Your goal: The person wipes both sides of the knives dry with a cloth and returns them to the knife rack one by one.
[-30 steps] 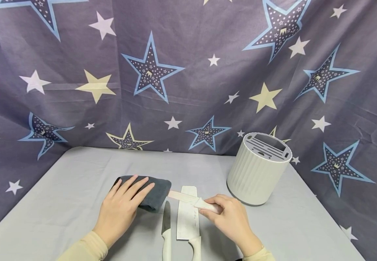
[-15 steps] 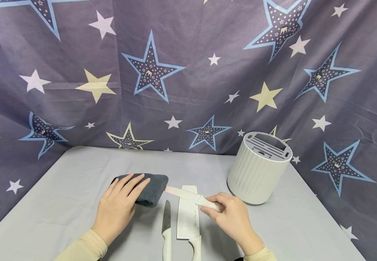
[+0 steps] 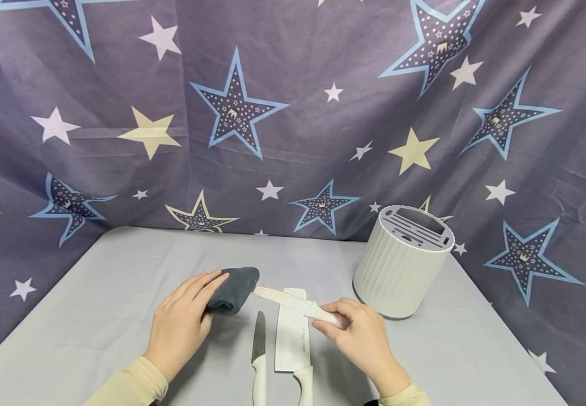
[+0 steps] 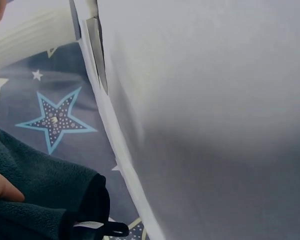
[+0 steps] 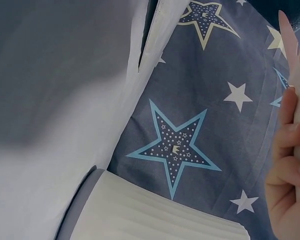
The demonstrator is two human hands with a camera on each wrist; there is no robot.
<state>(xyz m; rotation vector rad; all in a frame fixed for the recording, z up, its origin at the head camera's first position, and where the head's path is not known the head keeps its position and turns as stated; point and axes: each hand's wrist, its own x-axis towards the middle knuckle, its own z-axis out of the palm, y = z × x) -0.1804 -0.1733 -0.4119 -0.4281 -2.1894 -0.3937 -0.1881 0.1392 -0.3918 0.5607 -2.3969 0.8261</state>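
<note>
My right hand (image 3: 361,341) grips the white handle of a knife with a pale pinkish blade (image 3: 272,295), which points left above the table. At its tip, my left hand (image 3: 178,327) holds a folded dark grey-green cloth (image 3: 235,289). In the left wrist view the cloth (image 4: 45,182) hangs from the fingers, showing a black edge and a small loop. The right wrist view shows the blade (image 5: 289,42) close to the cloth, its handle within curled fingers. Below the held knife lie a white-handled knife (image 3: 259,361) and a cleaver (image 3: 293,344), side by side.
A ribbed cream knife block (image 3: 399,276) with a slotted grey top stands at the right of the table (image 3: 136,270). A dark curtain (image 3: 293,113) patterned with stars hangs behind and along both sides.
My left hand and the cloth have slid left along the blade toward its tip, and the cloth has tilted up and bunched. The right hand and knife have shifted only slightly.
</note>
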